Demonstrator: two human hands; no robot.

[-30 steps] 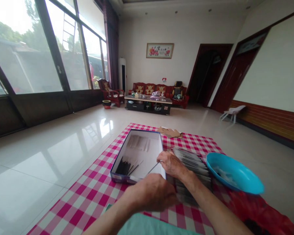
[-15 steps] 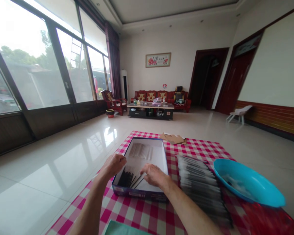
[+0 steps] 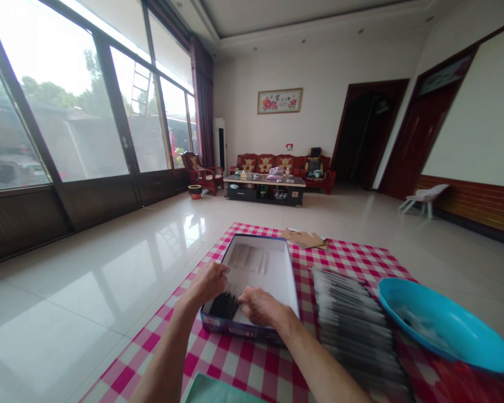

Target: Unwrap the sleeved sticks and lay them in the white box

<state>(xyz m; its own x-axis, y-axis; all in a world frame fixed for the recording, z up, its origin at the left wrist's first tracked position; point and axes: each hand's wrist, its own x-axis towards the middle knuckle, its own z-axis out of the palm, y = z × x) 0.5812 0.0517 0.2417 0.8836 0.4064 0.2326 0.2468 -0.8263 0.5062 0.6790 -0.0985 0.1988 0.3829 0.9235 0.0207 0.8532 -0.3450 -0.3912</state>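
A shallow blue-walled box [image 3: 294, 282] with a white inside lies on a red-and-white checked cloth [image 3: 252, 369]. Near its front end lies a bunch of thin black sticks [image 3: 225, 305]; a paler bunch [image 3: 248, 258] lies farther back. My left hand [image 3: 208, 284] rests on the box's left wall with its fingers curled beside the black sticks. My right hand [image 3: 259, 306] is inside the box, fingers bent and pressed against the right side of that black bunch.
A long stack of grey strips [image 3: 353, 324] lies right of the box, and a turquoise bowl [image 3: 441, 327] stands beyond it. Cardboard pieces [image 3: 304, 239] lie at the cloth's far edge. A shiny tiled floor, a coffee table [image 3: 264, 187] and a red sofa are behind.
Both hands have moved from the stack and the box's near edge into the box. The scattered black sticks are now pushed together into one tight bunch between them.
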